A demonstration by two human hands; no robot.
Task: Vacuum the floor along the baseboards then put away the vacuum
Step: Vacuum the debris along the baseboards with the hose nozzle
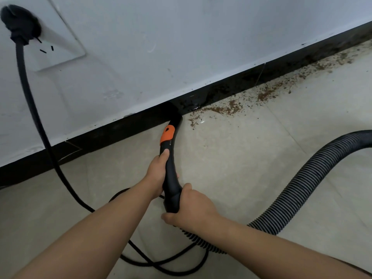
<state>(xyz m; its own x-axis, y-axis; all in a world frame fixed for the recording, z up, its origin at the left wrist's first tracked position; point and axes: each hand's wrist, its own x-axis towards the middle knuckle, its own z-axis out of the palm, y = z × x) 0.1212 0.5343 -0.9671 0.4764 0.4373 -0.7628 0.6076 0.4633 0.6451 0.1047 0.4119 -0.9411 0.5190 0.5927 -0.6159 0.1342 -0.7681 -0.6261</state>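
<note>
Both bare forearms enter from the bottom edge and meet on the black curved plastic vacuum handle tube [171,178]. Left hand [157,172]: fingers wrapped round the upper part of the tube, thumb lying along its top just below the orange plastic slider collar [167,134]. Right hand [189,206]: closed round the lower end of the tube, where the tube joins the black ribbed flexible hose [302,188]; thumb on top, fingers curled underneath.

Tube: glossy black, gently bent, widening into a dark nozzle tip [174,113]. Tip sits at the junction of the beige glossy floor tiles [251,158] and the black baseboard strip [120,127], touching the baseboard. Whether the tip carries a brush cannot be told.

Brown granular debris [227,109] lies scattered on the tiles against the baseboard, starting just right of the tip and running toward the right edge.

Hose loops from under the right hand across the tiles and off the right edge.

Black power cord [36,117] hangs from a black plug [19,23] seated in the white wall socket plate [60,47] at upper left, then coils on the tiles beneath the forearms.
</note>
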